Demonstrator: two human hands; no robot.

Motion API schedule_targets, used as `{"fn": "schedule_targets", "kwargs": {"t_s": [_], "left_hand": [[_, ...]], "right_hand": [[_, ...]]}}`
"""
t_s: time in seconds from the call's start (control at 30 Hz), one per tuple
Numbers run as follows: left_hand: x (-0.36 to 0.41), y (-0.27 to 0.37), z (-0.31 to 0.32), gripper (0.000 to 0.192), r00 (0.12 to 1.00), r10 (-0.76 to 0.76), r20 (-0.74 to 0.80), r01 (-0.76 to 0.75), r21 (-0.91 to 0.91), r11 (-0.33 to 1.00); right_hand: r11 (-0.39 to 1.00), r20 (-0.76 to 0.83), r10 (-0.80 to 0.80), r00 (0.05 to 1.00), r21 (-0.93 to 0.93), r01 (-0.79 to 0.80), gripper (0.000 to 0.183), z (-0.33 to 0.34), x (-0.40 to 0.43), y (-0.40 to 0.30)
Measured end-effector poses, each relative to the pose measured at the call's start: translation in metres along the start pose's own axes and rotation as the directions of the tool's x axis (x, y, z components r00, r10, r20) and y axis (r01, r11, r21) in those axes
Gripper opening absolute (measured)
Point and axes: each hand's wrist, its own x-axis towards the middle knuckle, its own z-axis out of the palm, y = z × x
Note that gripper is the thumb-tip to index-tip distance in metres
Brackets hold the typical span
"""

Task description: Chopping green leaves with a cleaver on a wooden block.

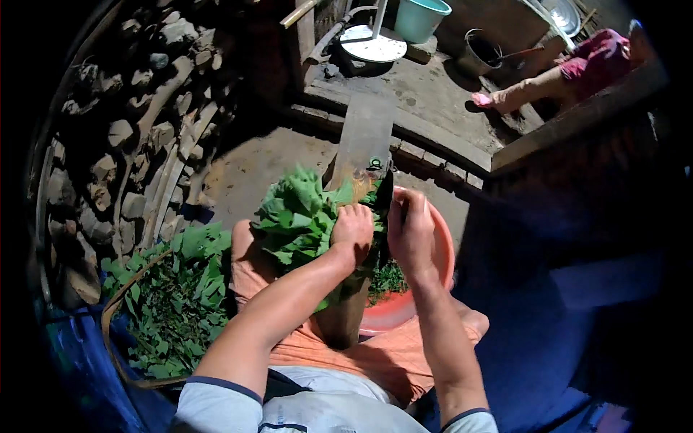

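Note:
My left hand (353, 227) is closed on a bundle of large green leaves (298, 216), pressing it on a long wooden board (365, 124) that runs away from my lap. Just to its right, my right hand (412, 233) grips a dark-bladed knife (385, 195), whose blade stands at the board's right edge beside the cut end of the leaves. The handle is hidden in the fist. Below the knife, a red plastic basin (446, 249) holds finely cut greens (389, 279). Its left part is hidden by the board.
A basket with a curved rim (108, 325), full of leafy greens (178, 303), stands at my left by stacked firewood (119, 132). Ahead are a wooden sill (449, 143), a white round base (373, 43), a teal bucket (422, 20) and a metal pot (482, 51). Another person's leg (528, 93) extends at upper right.

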Motion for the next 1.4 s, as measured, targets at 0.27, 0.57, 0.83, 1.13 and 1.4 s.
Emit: {"fn": "schedule_targets", "kwargs": {"t_s": [0.27,0.57,0.83,1.13,1.4], "left_hand": [[0.003,0.015,0.013,0.030,0.974,0.103,-0.203,-0.095,0.048,0.994],[0.007,0.005,0.014,0.038,0.999,0.034,-0.032,-0.029,0.127,0.991],[-0.010,0.009,0.013,0.031,0.957,0.091,-0.276,-0.042,0.178,0.983],[0.009,0.000,0.001,0.037,0.994,0.068,0.090,-0.073,0.057,0.996],[-0.007,0.001,0.002,0.043,0.989,0.072,-0.127,-0.060,0.102,0.993]], "right_hand": [[0.972,0.178,0.234,0.956,-0.056,-0.227,0.020,-0.015,0.142,0.042],[0.998,-0.065,0.028,0.997,0.062,-0.024,0.019,0.010,-0.010,-0.004],[0.948,0.269,0.297,0.917,0.030,-0.316,0.019,-0.012,0.153,0.032],[0.994,-0.119,0.046,0.992,0.107,-0.033,0.024,0.009,0.000,-0.007],[0.998,0.058,0.024,0.998,0.055,-0.028,0.019,-0.014,0.051,0.009]]}}
